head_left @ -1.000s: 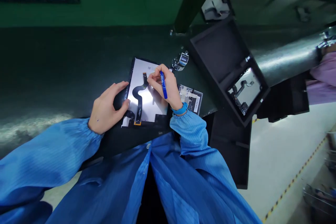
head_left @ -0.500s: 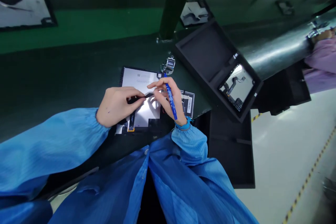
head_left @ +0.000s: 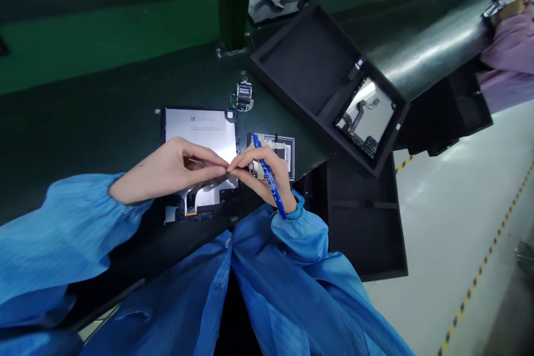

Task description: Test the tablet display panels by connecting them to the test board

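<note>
A silver-backed screen panel (head_left: 200, 128) with a black edge lies on the dark green table, a flex cable (head_left: 191, 203) with an orange end near its lower left. Above the panel, my left hand (head_left: 175, 169) is closed, thumb and fingers pinched; whatever is between them is too small to name. Its fingertips meet those of my right hand (head_left: 265, 175), whose thumb and index finger are pinched too. A blue pen (head_left: 270, 181) rests in my right hand, across its fingers. Partly behind that hand is a circuit board piece with a label (head_left: 287, 156).
A metal tally counter (head_left: 243, 93) stands beyond the panel. To the right, an open black box (head_left: 317, 67) holds another panel (head_left: 371, 114). Another panel (head_left: 275, 0) lies behind the post (head_left: 234, 5). Black trays (head_left: 362, 228) sit lower right. A person in pink (head_left: 511, 50) is at far right.
My hands have come together at the fingertips. The dark strip seen between them before no longer shows. The view has shifted, so the table things appear further left.
</note>
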Available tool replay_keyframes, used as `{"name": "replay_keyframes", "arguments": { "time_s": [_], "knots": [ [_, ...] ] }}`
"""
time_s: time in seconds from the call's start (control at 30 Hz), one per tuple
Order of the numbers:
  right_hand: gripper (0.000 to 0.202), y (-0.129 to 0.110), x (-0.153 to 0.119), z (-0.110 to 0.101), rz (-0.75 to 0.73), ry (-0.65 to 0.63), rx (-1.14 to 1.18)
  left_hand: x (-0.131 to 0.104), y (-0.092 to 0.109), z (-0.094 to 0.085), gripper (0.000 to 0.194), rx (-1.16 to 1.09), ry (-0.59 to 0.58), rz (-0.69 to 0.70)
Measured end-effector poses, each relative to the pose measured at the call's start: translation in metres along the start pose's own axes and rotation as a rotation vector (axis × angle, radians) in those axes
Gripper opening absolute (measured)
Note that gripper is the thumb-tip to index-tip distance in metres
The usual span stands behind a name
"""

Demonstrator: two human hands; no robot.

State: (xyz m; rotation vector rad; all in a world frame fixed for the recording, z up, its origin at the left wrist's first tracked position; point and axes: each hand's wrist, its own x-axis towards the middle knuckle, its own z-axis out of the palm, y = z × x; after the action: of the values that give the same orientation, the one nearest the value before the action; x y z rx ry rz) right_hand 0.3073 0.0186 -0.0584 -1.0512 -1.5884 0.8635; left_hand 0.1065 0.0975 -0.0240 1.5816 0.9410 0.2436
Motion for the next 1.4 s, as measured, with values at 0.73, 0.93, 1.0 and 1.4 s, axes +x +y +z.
{"name": "replay_keyframes", "arguments": {
  "time_s": [0.73,0.93,1.0,1.4],
  "knots": [
    [0.017,0.042,-0.02,-0.022,0.233,0.109,-0.459,0.013,-0.03,0.056,0.016,0.813,0.34,0.545],
    [0.014,0.044,-0.019,-0.022,0.245,0.108,-0.457,0.006,-0.03,0.064,0.015,0.935,0.376,0.58],
    [0.014,0.043,-0.019,-0.022,0.241,0.112,-0.456,0.005,-0.031,0.066,0.014,0.947,0.379,0.582],
    [0.014,0.044,-0.019,-0.023,0.231,0.11,-0.452,0.003,-0.032,0.067,0.011,0.942,0.418,0.578]
  ]
}}
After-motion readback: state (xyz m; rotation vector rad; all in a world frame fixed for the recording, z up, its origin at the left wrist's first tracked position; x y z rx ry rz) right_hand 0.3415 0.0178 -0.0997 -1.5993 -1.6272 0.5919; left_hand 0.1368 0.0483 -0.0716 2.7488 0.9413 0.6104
